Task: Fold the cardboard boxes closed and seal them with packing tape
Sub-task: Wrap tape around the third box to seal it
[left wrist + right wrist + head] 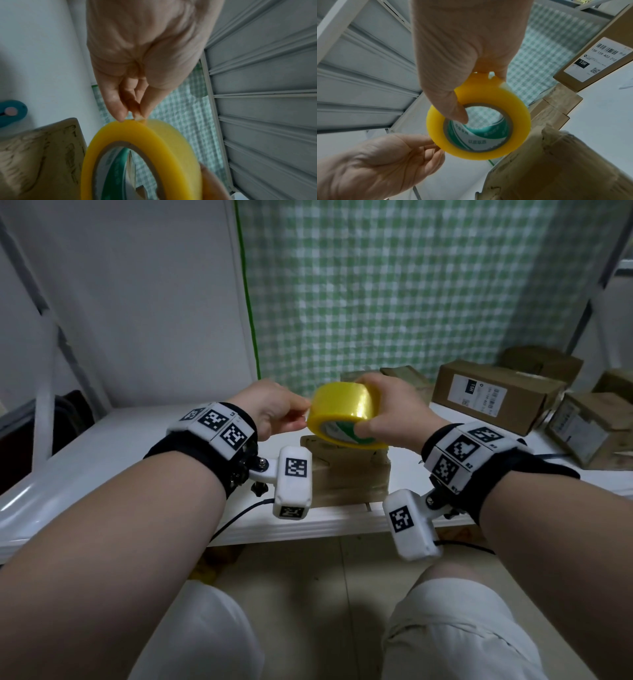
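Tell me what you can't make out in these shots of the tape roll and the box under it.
- Loose end of the tape roll: left hand fingertips cover that spot in every view; pinching or just touching, unclear.
- Top of the box: head view, roll and right hand hide the flaps.
- Blue object: left wrist view, cut by the edge, blurred.

Head cam looks fwd and down from above the grip. L wrist cam sits close, looking along the left hand [145,54] to the tape roll [145,155]. R wrist cam, equally close, looks along the right hand [467,47]. All three share the roll.
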The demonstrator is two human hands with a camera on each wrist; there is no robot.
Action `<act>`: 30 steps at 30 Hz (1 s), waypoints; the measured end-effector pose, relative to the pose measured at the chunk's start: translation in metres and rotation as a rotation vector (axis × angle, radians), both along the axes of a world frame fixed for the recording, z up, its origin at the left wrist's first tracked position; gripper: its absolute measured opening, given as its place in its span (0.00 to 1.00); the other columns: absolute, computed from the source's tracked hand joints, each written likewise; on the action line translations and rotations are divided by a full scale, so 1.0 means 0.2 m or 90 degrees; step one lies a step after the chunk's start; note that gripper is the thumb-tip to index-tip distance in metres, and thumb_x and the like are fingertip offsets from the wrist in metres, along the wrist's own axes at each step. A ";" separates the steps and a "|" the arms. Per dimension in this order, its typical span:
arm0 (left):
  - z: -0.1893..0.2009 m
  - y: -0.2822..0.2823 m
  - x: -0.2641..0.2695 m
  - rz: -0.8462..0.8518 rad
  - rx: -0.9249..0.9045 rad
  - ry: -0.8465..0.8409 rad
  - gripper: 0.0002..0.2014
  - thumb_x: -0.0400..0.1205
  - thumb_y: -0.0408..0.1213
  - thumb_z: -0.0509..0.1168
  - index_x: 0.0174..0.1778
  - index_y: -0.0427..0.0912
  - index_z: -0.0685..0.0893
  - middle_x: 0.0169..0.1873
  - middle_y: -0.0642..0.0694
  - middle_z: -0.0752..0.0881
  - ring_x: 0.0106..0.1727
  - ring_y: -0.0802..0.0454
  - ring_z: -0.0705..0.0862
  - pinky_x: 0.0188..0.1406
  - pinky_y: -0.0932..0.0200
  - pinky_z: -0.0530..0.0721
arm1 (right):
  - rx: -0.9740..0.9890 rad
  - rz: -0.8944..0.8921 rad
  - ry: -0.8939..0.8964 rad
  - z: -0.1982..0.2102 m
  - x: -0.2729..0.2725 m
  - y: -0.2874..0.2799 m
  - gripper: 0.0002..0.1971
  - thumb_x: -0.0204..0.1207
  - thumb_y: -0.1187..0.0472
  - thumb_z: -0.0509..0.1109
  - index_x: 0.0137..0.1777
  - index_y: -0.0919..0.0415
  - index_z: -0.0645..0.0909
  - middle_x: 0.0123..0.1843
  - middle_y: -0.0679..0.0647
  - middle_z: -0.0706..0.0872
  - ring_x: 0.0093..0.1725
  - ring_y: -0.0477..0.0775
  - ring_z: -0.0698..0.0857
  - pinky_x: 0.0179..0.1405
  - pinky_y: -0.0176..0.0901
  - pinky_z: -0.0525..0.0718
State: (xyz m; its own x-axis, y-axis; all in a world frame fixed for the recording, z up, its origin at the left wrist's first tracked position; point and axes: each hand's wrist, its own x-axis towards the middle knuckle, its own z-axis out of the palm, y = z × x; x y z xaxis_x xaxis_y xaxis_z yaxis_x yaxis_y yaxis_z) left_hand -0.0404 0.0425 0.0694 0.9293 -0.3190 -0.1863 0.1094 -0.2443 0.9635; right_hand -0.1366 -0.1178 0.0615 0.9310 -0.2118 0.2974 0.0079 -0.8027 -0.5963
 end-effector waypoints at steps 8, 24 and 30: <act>-0.04 -0.06 -0.01 -0.004 0.109 -0.081 0.08 0.82 0.28 0.64 0.37 0.34 0.81 0.28 0.44 0.81 0.28 0.55 0.80 0.26 0.66 0.84 | -0.097 -0.011 -0.055 0.01 0.03 -0.01 0.35 0.66 0.61 0.76 0.74 0.45 0.71 0.69 0.52 0.77 0.65 0.57 0.75 0.55 0.51 0.79; 0.12 0.02 -0.03 0.078 -0.067 -0.104 0.11 0.79 0.21 0.63 0.31 0.35 0.78 0.30 0.43 0.79 0.30 0.53 0.81 0.28 0.65 0.87 | -0.495 -0.017 0.061 0.22 0.08 -0.02 0.31 0.77 0.64 0.66 0.76 0.40 0.66 0.62 0.53 0.76 0.58 0.61 0.80 0.38 0.49 0.75; 0.13 0.04 -0.03 0.080 -0.126 -0.100 0.09 0.80 0.23 0.62 0.34 0.35 0.79 0.30 0.44 0.79 0.30 0.55 0.80 0.28 0.65 0.87 | -0.651 -0.018 0.122 0.27 0.07 -0.01 0.31 0.79 0.64 0.65 0.78 0.38 0.63 0.64 0.56 0.71 0.62 0.61 0.76 0.43 0.48 0.74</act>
